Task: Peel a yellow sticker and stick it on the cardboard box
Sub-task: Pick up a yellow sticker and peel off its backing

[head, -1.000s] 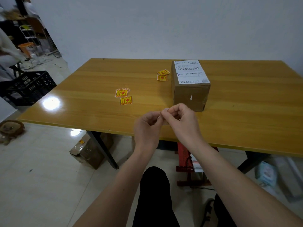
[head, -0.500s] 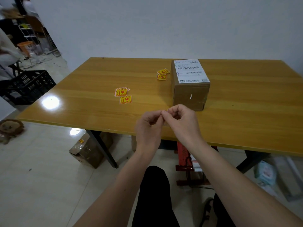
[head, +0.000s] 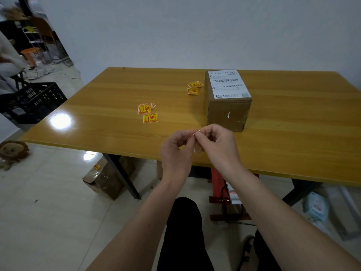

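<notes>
Loose yellow stickers left of cardboard box on table.

I see the box on the table; sticker piles lie left of it, both hands before it.

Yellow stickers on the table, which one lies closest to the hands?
The single yellow sticker lying flat just in front of the small fanned stack. The other pair sits farther back, beside the cardboard box.

Brown cardboard box upright; sticker pinched edge-on.
</notes>
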